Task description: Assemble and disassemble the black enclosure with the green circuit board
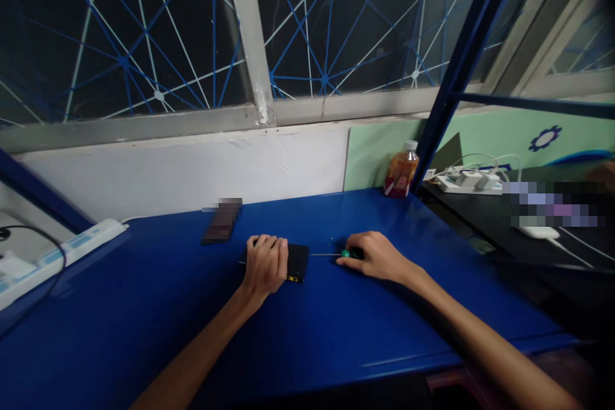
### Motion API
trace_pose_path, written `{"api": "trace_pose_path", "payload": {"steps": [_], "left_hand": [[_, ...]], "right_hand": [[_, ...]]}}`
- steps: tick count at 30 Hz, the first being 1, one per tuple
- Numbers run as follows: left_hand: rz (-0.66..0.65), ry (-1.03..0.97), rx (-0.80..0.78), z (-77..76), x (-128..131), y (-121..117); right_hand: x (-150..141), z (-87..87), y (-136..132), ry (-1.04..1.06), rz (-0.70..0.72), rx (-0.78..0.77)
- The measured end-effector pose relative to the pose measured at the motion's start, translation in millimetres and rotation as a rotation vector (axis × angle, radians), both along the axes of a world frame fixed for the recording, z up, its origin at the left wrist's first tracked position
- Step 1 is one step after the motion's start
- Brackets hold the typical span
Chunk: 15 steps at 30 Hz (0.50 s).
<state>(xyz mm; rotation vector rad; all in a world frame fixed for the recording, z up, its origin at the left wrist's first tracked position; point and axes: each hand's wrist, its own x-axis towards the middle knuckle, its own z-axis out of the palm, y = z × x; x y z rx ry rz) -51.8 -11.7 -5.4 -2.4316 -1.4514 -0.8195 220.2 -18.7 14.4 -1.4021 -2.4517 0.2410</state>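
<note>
A black router (299, 261) with yellow ports along its near side lies on the blue table. My left hand (267, 264) is closed over its left part, fingers curled across the top, and hides much of it. To the right, my right hand (377, 256) grips a screwdriver (345, 254) by its green handle. The thin metal shaft lies level and points left, its end at the router's right edge; whether the tip is inside the case I cannot tell. A few tiny bits, too small to name, lie just beyond the shaft.
A dark phone-like slab (222, 221) lies beyond my left hand. A drink bottle (402, 170) stands at the back right corner beside a blue post (451, 77). On the left is a white power strip (62, 259) with a black cable. Another power strip (471, 182) sits on the neighbouring dark desk.
</note>
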Motion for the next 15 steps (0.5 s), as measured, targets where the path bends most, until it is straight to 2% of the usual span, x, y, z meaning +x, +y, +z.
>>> {"api": "trace_pose_path", "payload": {"steps": [8,11,13,15], "left_hand": [[0.021,0.063,0.015,-4.8,2.7,-0.9],[0.034,0.093,0.028,-5.9,2.0,-1.4],[0.004,0.132,0.016,-4.3,-0.6,-2.2],[-0.085,0.191,-0.015,-1.0,-5.0,-3.0]], "right_hand": [[0.8,-4.8,2.0,-0.086,-0.035,-0.018],[-0.2,-3.6,1.8,-0.057,-0.042,-0.036],[-0.7,-1.8,1.3,-0.01,-0.036,-0.042],[-0.6,-0.2,0.8,0.04,-0.026,-0.057]]}}
